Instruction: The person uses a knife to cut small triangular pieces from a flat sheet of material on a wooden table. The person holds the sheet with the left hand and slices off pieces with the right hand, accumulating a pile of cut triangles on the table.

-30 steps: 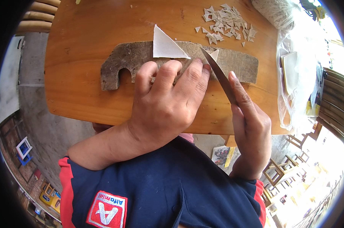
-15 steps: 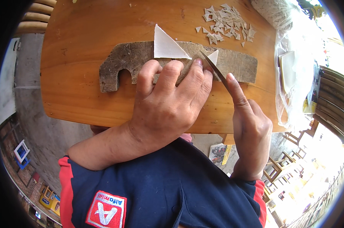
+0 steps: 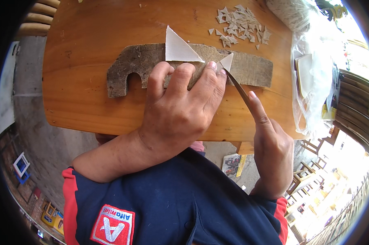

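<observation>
Small white triangle lies on the wooden board, at the fingertips of the left hand; cannot tell whether that grip clamps it or only presses. Right hand has its grip clamped on the knife, index finger along the blade's back, blade tip at the triangle's near edge. Larger white triangle sits left, one corner past the board's far edge. Board runs on rightward beyond the blade; strip of tabletop separates it from cut pieces.
</observation>
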Tool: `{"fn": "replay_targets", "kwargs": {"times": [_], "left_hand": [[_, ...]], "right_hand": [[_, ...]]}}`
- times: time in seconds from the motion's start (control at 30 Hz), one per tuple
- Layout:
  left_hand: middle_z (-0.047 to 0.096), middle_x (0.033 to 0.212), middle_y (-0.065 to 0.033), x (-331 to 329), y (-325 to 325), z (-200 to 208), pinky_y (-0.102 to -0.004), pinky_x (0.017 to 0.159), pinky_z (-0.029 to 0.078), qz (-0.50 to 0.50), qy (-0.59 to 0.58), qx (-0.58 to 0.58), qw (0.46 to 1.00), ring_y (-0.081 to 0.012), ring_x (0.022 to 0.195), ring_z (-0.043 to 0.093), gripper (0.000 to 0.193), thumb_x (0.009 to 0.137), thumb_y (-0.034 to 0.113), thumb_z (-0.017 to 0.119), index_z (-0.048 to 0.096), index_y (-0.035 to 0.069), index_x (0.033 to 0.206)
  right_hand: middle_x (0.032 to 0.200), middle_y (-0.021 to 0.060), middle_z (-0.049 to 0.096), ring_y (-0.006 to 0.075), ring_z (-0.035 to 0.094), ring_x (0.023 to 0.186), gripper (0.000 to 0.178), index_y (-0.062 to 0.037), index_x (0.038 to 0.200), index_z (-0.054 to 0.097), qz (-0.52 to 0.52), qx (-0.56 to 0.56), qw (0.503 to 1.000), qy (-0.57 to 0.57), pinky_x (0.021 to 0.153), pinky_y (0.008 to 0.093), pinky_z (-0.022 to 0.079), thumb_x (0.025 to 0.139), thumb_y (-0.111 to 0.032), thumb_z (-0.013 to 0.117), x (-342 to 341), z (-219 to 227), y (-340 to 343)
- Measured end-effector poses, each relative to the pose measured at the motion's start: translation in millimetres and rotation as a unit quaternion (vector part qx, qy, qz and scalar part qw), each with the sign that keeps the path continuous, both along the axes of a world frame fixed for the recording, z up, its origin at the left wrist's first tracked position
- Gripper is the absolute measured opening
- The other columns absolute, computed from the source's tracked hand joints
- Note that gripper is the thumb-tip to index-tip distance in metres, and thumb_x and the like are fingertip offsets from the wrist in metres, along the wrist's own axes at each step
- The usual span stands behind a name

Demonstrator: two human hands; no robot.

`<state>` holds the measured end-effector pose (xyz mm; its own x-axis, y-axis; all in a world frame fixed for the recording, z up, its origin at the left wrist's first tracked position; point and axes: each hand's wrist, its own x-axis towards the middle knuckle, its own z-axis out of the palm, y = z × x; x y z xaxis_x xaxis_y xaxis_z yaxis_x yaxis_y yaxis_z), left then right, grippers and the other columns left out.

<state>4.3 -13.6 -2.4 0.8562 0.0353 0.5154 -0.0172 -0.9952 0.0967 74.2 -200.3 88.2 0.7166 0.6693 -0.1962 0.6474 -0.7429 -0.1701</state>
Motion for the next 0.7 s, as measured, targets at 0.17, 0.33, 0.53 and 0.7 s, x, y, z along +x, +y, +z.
{"fn": "replay_targets", "kwargs": {"times": [0.17,0.33,0.53,0.7], "left_hand": [[0.068,0.117,0.0005,-0.9,1.8,0.7,-0.0433,0.093,0.039,-0.008,0.005,-0.017,1.000,-0.0192,0.095,0.055,0.038,0.081,0.019,0.073,0.074,0.012,0.119],[0.067,0.118,-0.0002,-0.7,2.3,-2.1,-0.0427,0.094,0.039,-0.017,0.002,-0.045,0.999,-0.0199,0.097,0.055,0.042,0.079,0.019,0.075,0.073,0.011,0.121],[0.066,0.121,-0.0027,-1.4,6.6,3.6,-0.0419,0.095,0.038,-0.025,0.009,-0.100,0.995,-0.0221,0.103,0.055,0.044,0.079,0.019,0.077,0.072,0.009,0.122],[0.066,0.121,-0.0034,-0.9,5.9,5.5,-0.0421,0.095,0.038,-0.013,0.012,-0.119,0.993,-0.0236,0.104,0.055,0.044,0.080,0.019,0.077,0.072,0.008,0.123]], "right_hand": [[0.080,0.0191,0.065,0.0268,0.064,0.064,0.065,-0.0146,0.146,0.059,-0.023,0.016,0.999,0.042,0.066,0.0371,0.052,0.087,0.013,0.053,6.2,6.1,-11.8],[0.093,0.0201,0.071,0.0195,0.060,0.067,0.059,-0.0104,0.144,0.060,-0.062,0.069,0.990,0.103,0.068,0.0299,0.050,0.090,0.011,0.053,9.2,5.5,-15.5],[0.095,0.0162,0.071,0.0136,0.055,0.070,0.058,-0.0076,0.144,0.059,-0.062,0.112,0.987,0.102,0.069,0.0278,0.049,0.090,0.010,0.052,17.4,2.2,-22.9],[0.088,0.0146,0.068,0.0137,0.054,0.068,0.058,-0.0086,0.143,0.061,-0.069,0.081,0.984,0.141,0.067,0.0281,0.048,0.088,0.010,0.053,13.5,1.7,-11.4]]}}
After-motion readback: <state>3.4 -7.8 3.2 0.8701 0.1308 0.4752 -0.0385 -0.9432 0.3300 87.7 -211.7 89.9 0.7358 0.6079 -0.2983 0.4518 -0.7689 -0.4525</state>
